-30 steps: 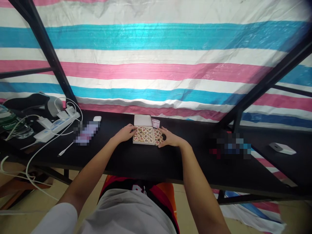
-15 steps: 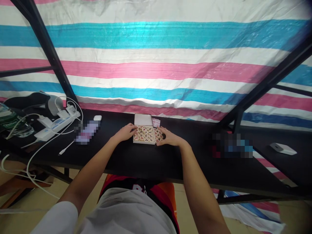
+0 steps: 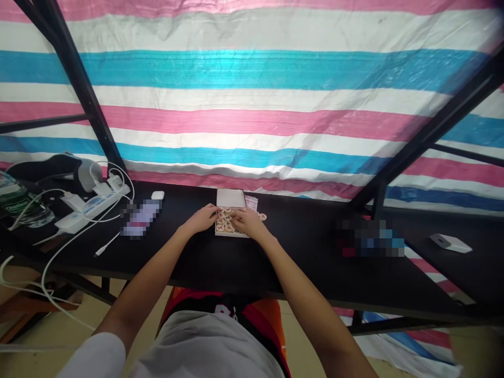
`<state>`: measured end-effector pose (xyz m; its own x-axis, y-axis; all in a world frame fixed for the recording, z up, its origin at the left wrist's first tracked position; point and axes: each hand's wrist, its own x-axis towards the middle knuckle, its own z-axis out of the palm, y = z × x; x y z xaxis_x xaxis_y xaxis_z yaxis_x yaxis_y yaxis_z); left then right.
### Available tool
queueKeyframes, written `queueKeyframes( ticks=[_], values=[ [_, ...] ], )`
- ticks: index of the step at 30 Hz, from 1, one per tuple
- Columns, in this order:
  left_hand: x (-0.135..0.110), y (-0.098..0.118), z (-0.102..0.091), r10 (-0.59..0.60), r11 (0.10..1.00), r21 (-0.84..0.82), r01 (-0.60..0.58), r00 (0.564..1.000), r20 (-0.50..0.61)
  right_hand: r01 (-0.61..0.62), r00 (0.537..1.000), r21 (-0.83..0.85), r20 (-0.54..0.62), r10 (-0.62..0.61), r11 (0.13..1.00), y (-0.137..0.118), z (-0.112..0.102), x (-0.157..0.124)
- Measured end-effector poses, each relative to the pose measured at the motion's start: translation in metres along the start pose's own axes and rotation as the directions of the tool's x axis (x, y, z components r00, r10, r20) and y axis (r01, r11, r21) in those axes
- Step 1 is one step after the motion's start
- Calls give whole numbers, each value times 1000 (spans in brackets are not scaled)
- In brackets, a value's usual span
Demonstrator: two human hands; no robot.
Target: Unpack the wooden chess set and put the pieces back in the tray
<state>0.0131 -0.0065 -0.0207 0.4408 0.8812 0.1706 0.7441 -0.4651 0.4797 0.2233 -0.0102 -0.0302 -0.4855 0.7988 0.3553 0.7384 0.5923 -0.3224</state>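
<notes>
Black table (image 3: pixel 299 247) bears a shallow box (image 3: pixel 227 227) of round wooden pieces (image 3: pixel 225 223); left hand (image 3: pixel 202 219) steadies its edge, right hand (image 3: pixel 247 221) lies flat across them.

Backdrop: striped tarpaulin (image 3: pixel 252 105) in pink, white and blue bands, lit from behind. Black metal frame posts (image 3: pixel 74 79) slant at both sides. Long black table (image 3: pixel 236 262) spans the view; a second black surface (image 3: pixel 464 262) adjoins far right. Floor (image 3: pixel 299 341) is beige tile, with tarpaulin trailing onto it.
</notes>
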Motion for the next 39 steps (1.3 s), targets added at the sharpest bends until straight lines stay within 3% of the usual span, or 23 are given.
queueKeyframes(
  ticks=[4,8,12,15,18,31,39],
  values=[
    [1,0,-1,1,1000,7,-1,1000,10,-73,991,93,-105,82,993,11,-16,-6],
    [1,-1,-1,-11,1000,3,10,1000,19,-299,910,198,-236,341,933,56,-39,-29],
    [1,-2,0,-9,1000,-6,9,1000,18,-531,840,264,37,541,806,104,-49,-55],
    [2,-4,1,-3,1000,0,3,1000,12,-536,844,353,191,502,767,116,-46,-61],
    [2,-4,1,0,1000,5,0,1000,11,-511,859,408,239,452,756,115,-41,-58],
    [2,1,-1,-15,1000,12,15,1000,24,-513,858,419,217,466,749,112,-35,-54],
    [0,2,-2,-14,1000,16,14,1000,21,-402,914,230,156,374,886,94,-38,-47]
  ],
)
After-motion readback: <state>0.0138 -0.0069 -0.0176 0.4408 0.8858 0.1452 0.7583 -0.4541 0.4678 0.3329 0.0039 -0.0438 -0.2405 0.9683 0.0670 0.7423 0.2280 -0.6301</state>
